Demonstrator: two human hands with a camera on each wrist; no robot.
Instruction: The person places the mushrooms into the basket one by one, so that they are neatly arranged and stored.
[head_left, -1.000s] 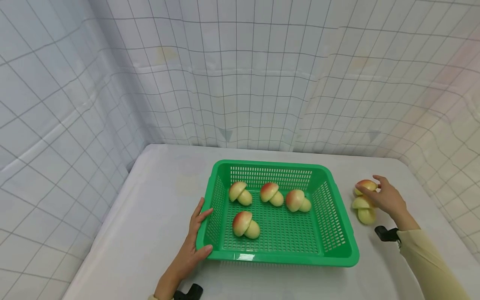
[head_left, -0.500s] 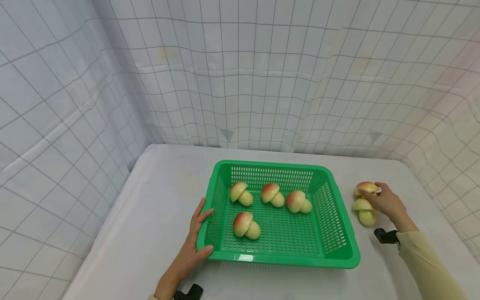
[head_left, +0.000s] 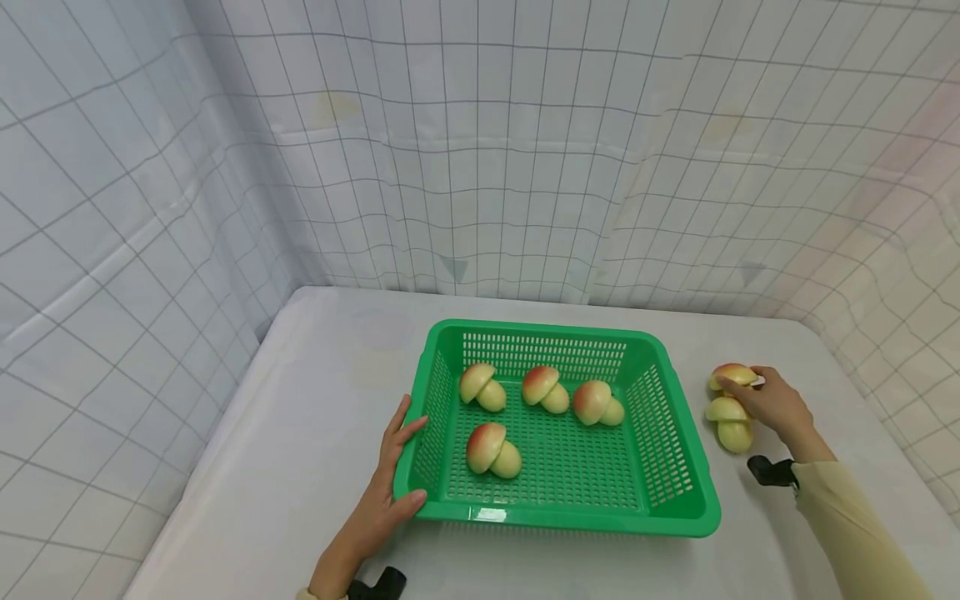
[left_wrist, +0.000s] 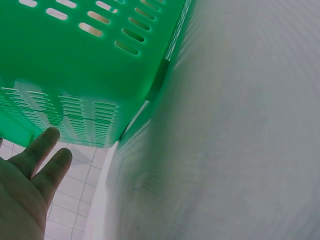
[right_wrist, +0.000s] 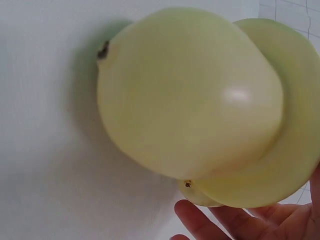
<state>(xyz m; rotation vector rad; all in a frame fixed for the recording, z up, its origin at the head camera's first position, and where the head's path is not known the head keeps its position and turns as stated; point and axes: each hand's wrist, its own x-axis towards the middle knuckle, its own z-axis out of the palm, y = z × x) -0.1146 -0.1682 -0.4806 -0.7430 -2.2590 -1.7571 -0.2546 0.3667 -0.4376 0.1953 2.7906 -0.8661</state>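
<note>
My right hand (head_left: 780, 408) has its thumb and fingers around the red-and-yellow cap of a toy mushroom (head_left: 731, 373) on the table, right of a green plastic basket (head_left: 562, 520). Just in front of it lies a paler mushroom (head_left: 734, 435). In the right wrist view, this nearer mushroom (right_wrist: 185, 95) looms large and hides most of the one behind, with my fingers (right_wrist: 195, 220) below it. My left hand (head_left: 378, 492) rests against the basket's left side, fingers spread and straight, thumb at the front rim. Its fingers (left_wrist: 52, 172) show beside the slotted wall in the left wrist view.
Inside the basket lie several similar mushrooms, one of them at the front left (head_left: 492, 451). A white cloth covers the table (head_left: 300, 417). White grid-patterned curtains (head_left: 525, 167) stand behind and along both sides.
My right hand has lowered and closed its thumb and fingers in around the farther mushroom. The left hand and the basket hold the same place.
</note>
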